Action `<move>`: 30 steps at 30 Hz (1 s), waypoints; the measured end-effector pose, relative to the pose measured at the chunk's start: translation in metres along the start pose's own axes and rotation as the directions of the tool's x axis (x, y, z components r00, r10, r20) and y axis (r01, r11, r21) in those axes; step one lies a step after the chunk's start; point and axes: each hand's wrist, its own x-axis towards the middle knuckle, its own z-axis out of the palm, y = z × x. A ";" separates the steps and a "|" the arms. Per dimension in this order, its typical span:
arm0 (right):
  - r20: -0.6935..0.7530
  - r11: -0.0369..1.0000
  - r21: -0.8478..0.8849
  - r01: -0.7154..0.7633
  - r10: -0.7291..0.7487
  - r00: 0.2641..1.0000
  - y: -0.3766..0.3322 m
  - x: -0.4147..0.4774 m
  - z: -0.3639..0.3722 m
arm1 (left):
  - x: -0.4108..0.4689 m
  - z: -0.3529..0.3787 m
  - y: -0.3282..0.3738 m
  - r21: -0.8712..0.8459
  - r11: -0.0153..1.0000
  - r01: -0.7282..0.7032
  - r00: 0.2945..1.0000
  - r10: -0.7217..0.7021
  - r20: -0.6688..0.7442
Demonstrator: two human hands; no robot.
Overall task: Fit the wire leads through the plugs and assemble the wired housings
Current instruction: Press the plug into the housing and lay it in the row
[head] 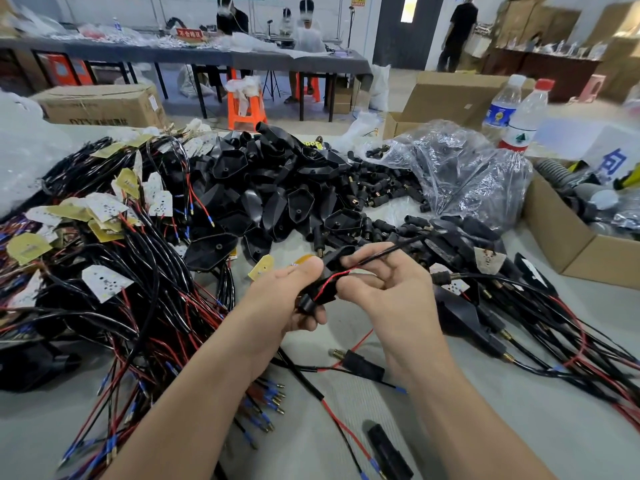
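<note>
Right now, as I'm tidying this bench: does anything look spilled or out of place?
Yes. Small black plugs lie strewn loose beside the clear bag, running into the pile of housings. One black part lies alone near the table's front edge. The housing gripped in the left hand looks sound.

Black housing (325,289) — mid-air, wire lead (391,251) (red, black) crossing it
</note>
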 end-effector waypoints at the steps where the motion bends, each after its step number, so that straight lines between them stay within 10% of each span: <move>1: 0.059 0.999 -0.040 -0.001 0.003 0.998 -0.001 0.000 -0.001 | 0.001 0.000 0.000 -0.029 1.000 0.001 1.000 -0.001 -0.016; 18: -0.025 0.784 -0.591 0.189 -0.252 0.967 0.007 -0.003 0.003 | 0.005 0.004 -0.004 -0.112 0.994 -0.004 1.000 0.007 0.028; 30: 0.160 0.896 -0.441 0.053 0.020 0.987 -0.006 0.003 -0.009 | 0.002 0.001 -0.004 0.002 1.000 -0.021 0.999 0.021 0.040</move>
